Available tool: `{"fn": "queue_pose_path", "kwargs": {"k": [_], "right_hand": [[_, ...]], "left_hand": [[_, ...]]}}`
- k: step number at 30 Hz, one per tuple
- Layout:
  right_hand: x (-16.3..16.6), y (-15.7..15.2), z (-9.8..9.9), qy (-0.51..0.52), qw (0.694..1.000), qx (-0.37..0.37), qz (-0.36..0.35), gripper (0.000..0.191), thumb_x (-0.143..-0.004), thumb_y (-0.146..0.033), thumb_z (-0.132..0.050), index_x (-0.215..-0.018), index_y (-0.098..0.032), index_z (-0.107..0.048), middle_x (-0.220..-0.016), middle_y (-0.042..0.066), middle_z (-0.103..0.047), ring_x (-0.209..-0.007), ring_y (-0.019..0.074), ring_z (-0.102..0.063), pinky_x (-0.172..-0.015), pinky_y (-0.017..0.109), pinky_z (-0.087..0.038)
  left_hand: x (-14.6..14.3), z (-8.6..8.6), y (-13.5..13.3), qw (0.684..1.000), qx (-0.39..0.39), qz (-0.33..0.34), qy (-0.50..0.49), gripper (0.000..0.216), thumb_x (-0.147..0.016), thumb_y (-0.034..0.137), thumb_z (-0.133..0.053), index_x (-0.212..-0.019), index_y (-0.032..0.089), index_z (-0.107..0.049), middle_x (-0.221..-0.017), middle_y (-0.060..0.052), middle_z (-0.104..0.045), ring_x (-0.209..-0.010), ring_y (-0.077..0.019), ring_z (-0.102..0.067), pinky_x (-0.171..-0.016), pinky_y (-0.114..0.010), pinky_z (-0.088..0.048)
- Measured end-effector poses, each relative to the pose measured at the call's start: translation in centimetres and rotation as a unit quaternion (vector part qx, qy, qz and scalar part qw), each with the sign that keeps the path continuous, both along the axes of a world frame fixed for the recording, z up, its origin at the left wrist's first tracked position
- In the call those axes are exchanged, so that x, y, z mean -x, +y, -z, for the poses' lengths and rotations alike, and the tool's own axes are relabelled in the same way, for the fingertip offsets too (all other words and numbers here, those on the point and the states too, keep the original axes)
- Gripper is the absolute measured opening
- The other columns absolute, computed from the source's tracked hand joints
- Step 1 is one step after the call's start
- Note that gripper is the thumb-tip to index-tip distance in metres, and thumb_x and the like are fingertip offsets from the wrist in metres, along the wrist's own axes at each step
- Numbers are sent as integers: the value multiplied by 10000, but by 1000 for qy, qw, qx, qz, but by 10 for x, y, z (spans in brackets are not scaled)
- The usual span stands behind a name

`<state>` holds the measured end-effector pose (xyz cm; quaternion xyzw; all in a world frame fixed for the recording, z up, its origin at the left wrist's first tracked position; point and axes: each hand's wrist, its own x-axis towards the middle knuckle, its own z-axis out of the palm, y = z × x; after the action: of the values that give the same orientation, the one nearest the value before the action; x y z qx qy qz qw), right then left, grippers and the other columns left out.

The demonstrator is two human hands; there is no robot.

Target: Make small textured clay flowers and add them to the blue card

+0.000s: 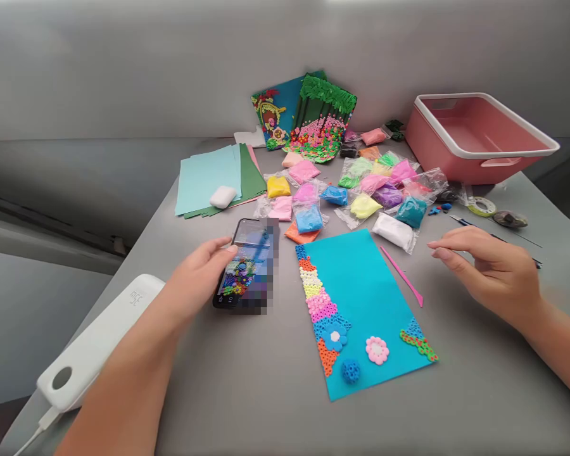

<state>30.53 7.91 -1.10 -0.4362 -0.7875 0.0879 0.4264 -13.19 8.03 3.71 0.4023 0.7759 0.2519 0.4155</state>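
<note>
My left hand (202, 272) grips the left edge of a smartphone (242, 266), thumb on its front. The lit screen shows a colourful picture; its right side is pixelated. My right hand (487, 266) hovers at the right, thumb and forefinger almost together, with nothing visible between them. Between the hands lies a blue sheet (365, 291). Bands of coloured clay dots run down its left edge. Near its bottom are a blue clay flower (335, 336), a pink clay flower (377, 349) and a dotted blue clay ball (350, 371). A pink modelling tool (403, 277) lies beside the sheet.
Several bags of coloured clay (308, 218) spread behind the sheet. Coloured paper (209, 180) bears a white case (223, 197). Finished clay pictures (320, 120) lean at the back. A pink bin (479, 133), tape roll (481, 206) and white power bank (99, 342) stand around.
</note>
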Motion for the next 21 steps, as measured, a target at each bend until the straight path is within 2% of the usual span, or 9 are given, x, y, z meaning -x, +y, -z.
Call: {"fn": "queue_pose_path", "kwargs": {"k": [2, 3, 5, 7, 11, 14, 16, 19, 21], "right_hand": [[0, 0, 0, 3, 1000, 4, 6, 172, -993, -144, -727, -1022, -283, -824, -920, 2, -803, -859, 155, -733, -790, 295, -569], [0, 0, 0, 5, 1000, 6, 9, 164, -994, -157, -727, -1016, -287, -825, -917, 2, -804, -856, 160, -736, -788, 302, -571], [1, 0, 0, 10, 1000, 10, 16, 149, -992, -183, -732, -1001, -298, -827, -907, 1, -808, -846, 177, -744, -784, 323, -577], [1, 0, -1, 16, 999, 14, 24, 133, -989, -214, -739, -980, -314, -826, -902, 1, -815, -830, 200, -751, -780, 355, -583], [2, -1, -1, 24, 998, 33, 41, 127, -1002, -264, -724, -963, -331, -825, -910, 14, -826, -827, 243, -766, -775, 410, -591], [1, 0, 3, 35, 998, 42, 44, 106, -992, -285, -738, -953, -310, -833, -893, 23, -828, -815, 241, -764, -756, 405, -588], [1, 1, 4, 44, 997, 45, 47, 104, -988, -285, -743, -938, -290, -835, -886, 33, -829, -810, 237, -762, -750, 399, -588], [2, 1, 5, 51, 996, 52, 53, 117, -985, -296, -743, -919, -274, -837, -869, 47, -825, -802, 240, -760, -746, 402, -590], [2, 1, 4, 52, 995, 57, 57, 117, -981, -302, -743, -922, -276, -841, -863, 45, -819, -794, 237, -756, -750, 399, -590]], "left_hand": [[4, -3, -5, 997, 0, 9, 72, 892, -923, 584, -687, -1705, 240, -432, -1575, -127, -679, -1509, -437, -572, -1289, -643, -404], [6, -5, -8, 994, 4, 23, 103, 932, -919, 588, -688, -1735, 258, -378, -1572, -116, -681, -1476, -448, -591, -1275, -663, -406], [8, -10, -13, 985, 18, 70, 158, 927, -927, 624, -641, -1742, 299, -342, -1538, -92, -703, -1366, -444, -668, -1171, -661, -507], [12, -11, -16, 979, -17, 104, 176, 847, -927, 641, -614, -1678, 303, -419, -1526, -83, -710, -1325, -409, -703, -1114, -606, -573], [19, 1, -24, 961, -187, 129, 158, 545, -920, 564, -672, -1382, 278, -625, -1480, -77, -747, -1432, -335, -663, -1254, -510, -494], [21, 16, -31, 957, -243, 94, 129, 451, -928, 510, -721, -1309, 291, -621, -1339, -82, -820, -1454, -321, -660, -1264, -507, -465], [20, 23, -35, 959, -251, 98, 89, 435, -935, 510, -738, -1284, 288, -603, -1272, -96, -844, -1450, -314, -663, -1256, -497, -453], [16, 27, -37, 966, -218, 111, 87, 495, -912, 564, -766, -1295, 308, -584, -1262, -90, -856, -1446, -349, -658, -1140, -487, -507], [15, 26, -36, 969, -187, 121, 109, 517, -902, 606, -766, -1291, 319, -581, -1310, -78, -847, -1364, -372, -702, -935, -438, -548]]}}
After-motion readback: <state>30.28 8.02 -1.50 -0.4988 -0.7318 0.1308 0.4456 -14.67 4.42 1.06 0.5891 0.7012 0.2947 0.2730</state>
